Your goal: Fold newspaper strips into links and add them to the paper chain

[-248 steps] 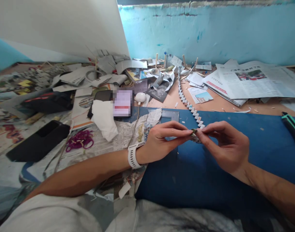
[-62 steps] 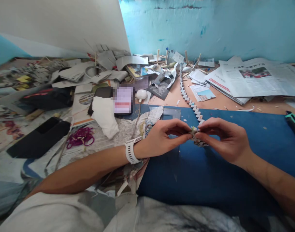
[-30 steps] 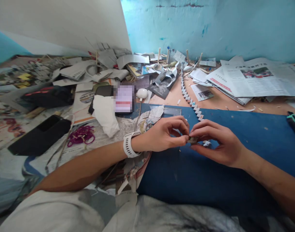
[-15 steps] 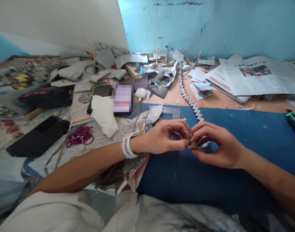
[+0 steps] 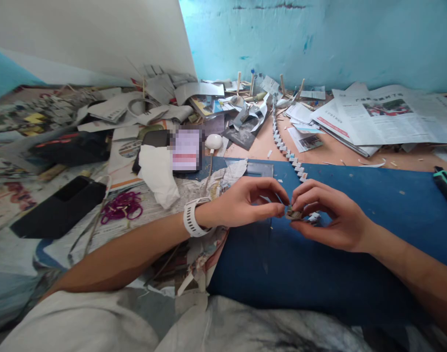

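A zigzag chain of folded paper (image 5: 282, 146) runs from the back of the desk down to my right hand (image 5: 331, 215). Between the thumb and fingers of that hand is the chain's end, a small folded paper piece (image 5: 294, 213). Just left of it, my left hand (image 5: 256, 201) has its thumb and fingers apart, the tips close to the piece, with nothing seen between them. Both hands are over the blue mat (image 5: 340, 278).
Newspapers (image 5: 395, 115) lie at the back right, and a green and black tool (image 5: 446, 183) at the right edge. To the left are a phone (image 5: 186, 150), a white tissue (image 5: 159, 176), purple string (image 5: 122, 207) and a black case (image 5: 58, 205). Wooden sticks (image 5: 281, 84) stand at the back.
My left hand has let go of the small paper piece, and its fingers have parted and drawn slightly left and up. My right hand still holds the piece, with more of it showing.
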`<state>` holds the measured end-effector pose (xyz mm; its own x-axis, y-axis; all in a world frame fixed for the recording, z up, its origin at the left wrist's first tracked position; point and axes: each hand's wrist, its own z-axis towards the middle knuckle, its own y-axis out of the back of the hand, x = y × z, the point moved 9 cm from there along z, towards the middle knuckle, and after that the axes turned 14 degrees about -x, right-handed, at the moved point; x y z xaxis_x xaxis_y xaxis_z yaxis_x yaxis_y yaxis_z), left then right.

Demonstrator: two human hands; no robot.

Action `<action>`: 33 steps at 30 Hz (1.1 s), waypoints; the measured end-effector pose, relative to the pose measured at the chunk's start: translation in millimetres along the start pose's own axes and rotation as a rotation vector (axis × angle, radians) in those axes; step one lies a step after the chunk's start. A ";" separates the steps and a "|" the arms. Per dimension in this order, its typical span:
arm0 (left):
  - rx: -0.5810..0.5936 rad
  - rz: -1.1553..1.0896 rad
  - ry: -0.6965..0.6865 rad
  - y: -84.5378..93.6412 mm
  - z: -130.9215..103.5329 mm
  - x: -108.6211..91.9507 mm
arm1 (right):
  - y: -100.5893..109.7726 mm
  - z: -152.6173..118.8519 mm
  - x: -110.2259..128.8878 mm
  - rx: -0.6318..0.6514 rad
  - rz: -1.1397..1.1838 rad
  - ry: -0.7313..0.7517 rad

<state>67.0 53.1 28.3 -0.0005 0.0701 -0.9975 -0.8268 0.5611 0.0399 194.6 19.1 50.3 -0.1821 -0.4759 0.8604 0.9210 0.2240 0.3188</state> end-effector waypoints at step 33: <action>-0.203 0.083 -0.085 13.8 3.8 -3.5 | 15.0 -3.5 -26.4 -0.211 -0.024 -0.256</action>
<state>57.8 63.8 32.5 -0.0327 0.1829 -0.9826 -0.9222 0.3734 0.1002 214.4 32.1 31.0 -0.2608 -0.2435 0.9342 0.9615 0.0211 0.2739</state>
